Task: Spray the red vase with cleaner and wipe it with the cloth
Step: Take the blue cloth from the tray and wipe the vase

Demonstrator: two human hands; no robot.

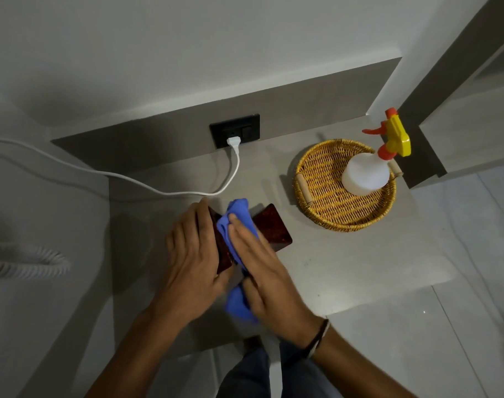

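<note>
The fingers (pixel 246 239) of the right hand (pixel 262 271) are lying flat and nearly straight, pressing the cloth (pixel 237 218) onto the vase (pixel 273 228); those of the left hand (pixel 193 251) are curling around the vase's left side, steadying it. The vase is lying on the tabletop (pixel 345 262), near its front edge, between the two hands.

Judging by this, the wiping step is underway and the spraying looks done, since the sprayer (pixel 374 165) is standing upright in the basket (pixel 328 208), well apart from both hands. The next move is likely calling for turning the vase — the far right end is showing bare — so the cloth is reaching the faces not yet covered, with the left hand keeping firm hold.

Counting, largest first: one tabletop, one basket, one cord (pixel 130 179) — plugged into the socket (pixel 235 130) — one vase, one sprayer, one cloth.
</note>
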